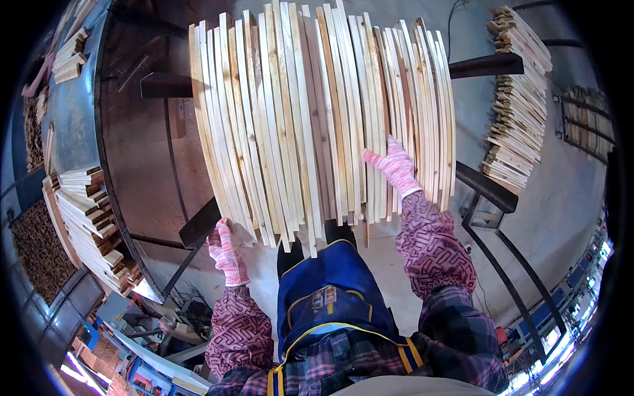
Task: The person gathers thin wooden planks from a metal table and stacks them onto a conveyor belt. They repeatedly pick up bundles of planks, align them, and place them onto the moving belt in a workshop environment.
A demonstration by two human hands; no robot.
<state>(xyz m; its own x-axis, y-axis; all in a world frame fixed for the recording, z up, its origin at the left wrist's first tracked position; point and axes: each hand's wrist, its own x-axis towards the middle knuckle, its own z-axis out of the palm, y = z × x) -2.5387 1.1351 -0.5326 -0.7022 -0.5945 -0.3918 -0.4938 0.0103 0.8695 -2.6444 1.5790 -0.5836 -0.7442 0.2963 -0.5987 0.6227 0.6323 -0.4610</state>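
Fingers (395, 146) of the right hand (398, 171) are spread, thumb out to the left, resting over the wooden strips (297, 125) right of their middle; that forearm reaches forward and inward. The left hand (228, 256) is upright at the strips' near left corner, fingers curled; whether they grip a strip I cannot tell. The strips lie side by side across dark beams (487, 187), in front of the person.

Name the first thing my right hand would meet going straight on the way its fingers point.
Probably the pale wooden slats beneath and ahead of the right hand; it may already touch them.
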